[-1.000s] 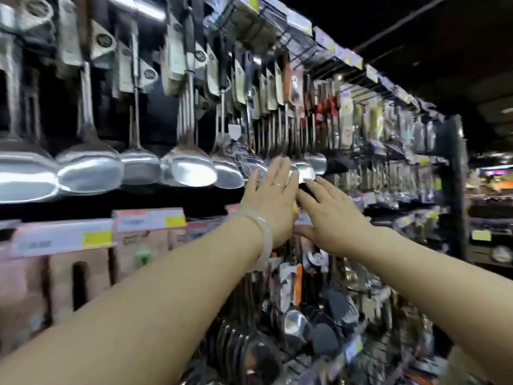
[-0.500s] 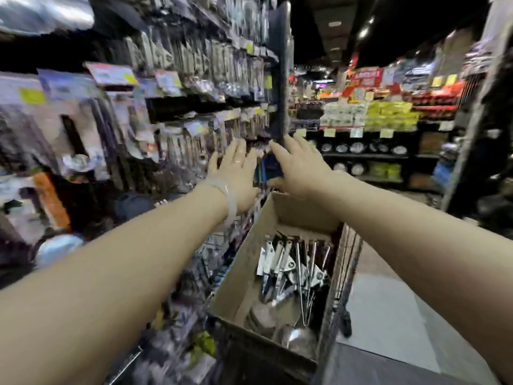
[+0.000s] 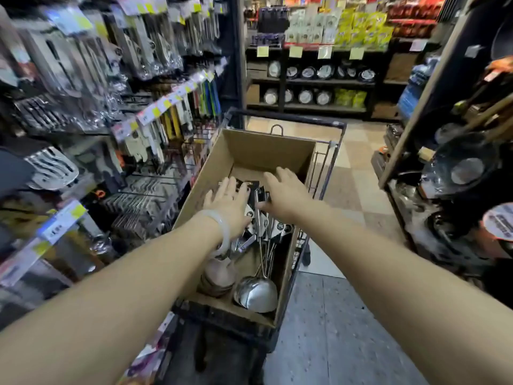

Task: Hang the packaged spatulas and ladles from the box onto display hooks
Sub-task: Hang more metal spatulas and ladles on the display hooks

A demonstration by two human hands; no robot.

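A cardboard box sits on a cart in the aisle. Inside lie several packaged steel ladles and spatulas, bowls toward me, card-backed handles pointing away. My left hand, with a pale bangle at the wrist, hovers flat over the handles with fingers spread. My right hand reaches in beside it, fingers apart, just above the packaging. Neither hand holds anything. The display hooks with hanging utensils fill the rack at left.
The cart's black frame stands beyond the box. Shelves of pans and woks line the right side of the aisle. More shelving with plates crosses the far end. Tiled floor lies right of the cart.
My view swung from the rack of hanging ladles down to the box. Both hands left the hooks and dropped into the box over the packaged handles.
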